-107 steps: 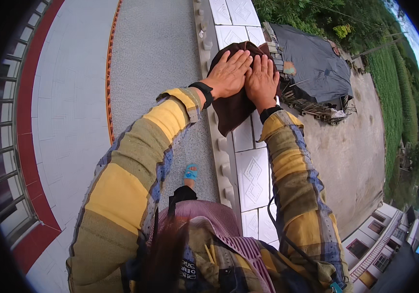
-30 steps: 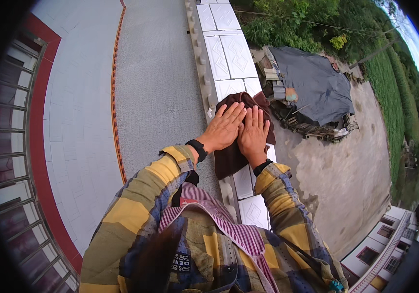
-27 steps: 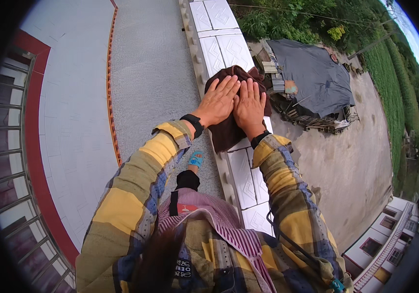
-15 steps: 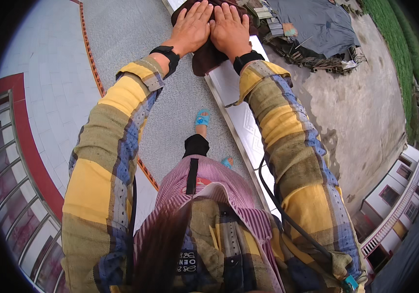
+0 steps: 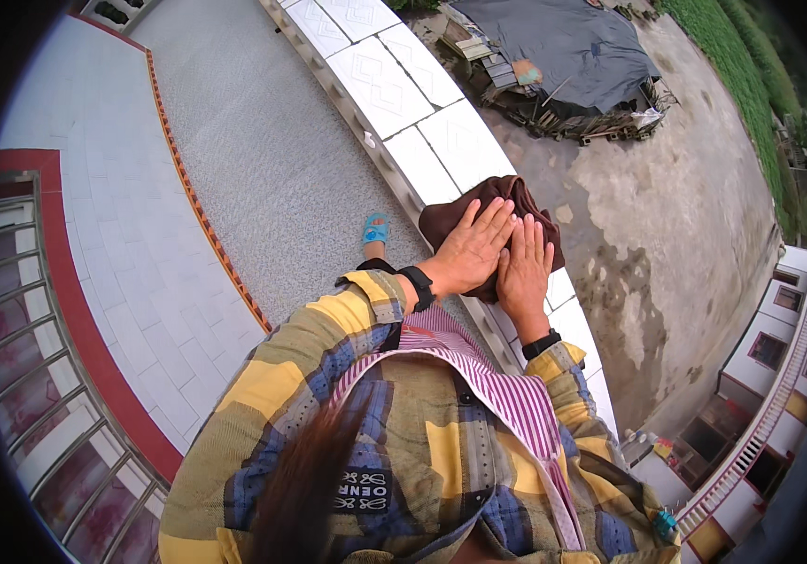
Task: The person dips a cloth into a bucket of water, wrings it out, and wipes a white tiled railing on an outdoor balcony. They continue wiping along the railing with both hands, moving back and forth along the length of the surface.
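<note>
A dark brown cloth [image 5: 450, 218], bunched into a pad, lies on the white tiled top of a low wall [image 5: 394, 85]. Flat upon it rests my left hand [image 5: 475, 246], its fingers straight and pointing up to the right. Beside it my right hand [image 5: 524, 277] presses on the same cloth, also with stretched fingers. The fingertips of both hands come close together near the cloth's middle. Neither hand grips the fabric. Black bands circle both wrists, and yellow checked sleeves cover my forearms.
Left of the wall runs a grey speckled floor [image 5: 263, 141], where my foot stands in a blue sandal [image 5: 375, 228]. Beyond the wall, a concrete yard [image 5: 648, 226] lies lower down, with a dark tarp [image 5: 563, 47] over a pile. Barred windows [image 5: 46, 376] line the left.
Both hands and the brown cloth have come back along the wall top toward my body. My elbows are now bent, and more of the tiles ahead shows.
</note>
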Action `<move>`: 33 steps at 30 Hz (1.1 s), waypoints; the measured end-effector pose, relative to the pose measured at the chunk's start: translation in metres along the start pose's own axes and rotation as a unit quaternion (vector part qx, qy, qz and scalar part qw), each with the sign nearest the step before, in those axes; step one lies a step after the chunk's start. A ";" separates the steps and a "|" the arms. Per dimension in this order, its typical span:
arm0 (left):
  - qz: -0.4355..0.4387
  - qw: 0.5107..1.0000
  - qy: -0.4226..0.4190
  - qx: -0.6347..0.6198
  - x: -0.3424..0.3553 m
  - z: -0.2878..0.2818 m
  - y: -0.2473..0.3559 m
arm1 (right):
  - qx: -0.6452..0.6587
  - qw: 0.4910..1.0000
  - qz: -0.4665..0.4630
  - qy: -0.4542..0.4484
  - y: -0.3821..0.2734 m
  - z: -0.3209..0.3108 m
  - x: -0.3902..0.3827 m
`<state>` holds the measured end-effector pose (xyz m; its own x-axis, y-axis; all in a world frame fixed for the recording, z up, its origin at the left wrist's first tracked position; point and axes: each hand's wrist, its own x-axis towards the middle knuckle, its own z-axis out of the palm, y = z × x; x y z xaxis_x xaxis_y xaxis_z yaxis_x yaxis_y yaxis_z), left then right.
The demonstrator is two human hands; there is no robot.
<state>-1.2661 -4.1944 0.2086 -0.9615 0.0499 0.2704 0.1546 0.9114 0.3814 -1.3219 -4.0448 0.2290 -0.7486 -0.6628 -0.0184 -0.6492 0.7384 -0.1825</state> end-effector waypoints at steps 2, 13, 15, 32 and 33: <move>0.051 0.997 -0.037 -0.052 -0.014 0.020 0.056 | 0.011 0.998 0.060 -0.031 0.025 -0.016 -0.068; 0.200 0.961 -0.109 -0.155 -0.026 0.061 0.141 | 0.015 0.974 0.227 0.002 0.055 -0.012 -0.192; 0.201 0.958 -0.115 -0.168 -0.024 0.056 0.139 | 0.025 0.971 0.237 -0.004 0.050 -0.016 -0.188; 0.113 0.987 -0.103 0.041 0.046 -0.007 -0.047 | 0.127 0.950 0.199 0.205 -0.032 0.029 0.044; 0.121 0.986 -0.105 0.046 0.046 -0.007 -0.049 | 0.126 0.943 0.193 0.241 -0.034 0.031 0.044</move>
<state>-1.3166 -4.2397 0.2080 -0.9263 0.3456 0.1502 0.3735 0.8948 0.2448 -1.3282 -4.1027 0.2038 -0.9362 -0.1731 0.3060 -0.3091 0.8200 -0.4818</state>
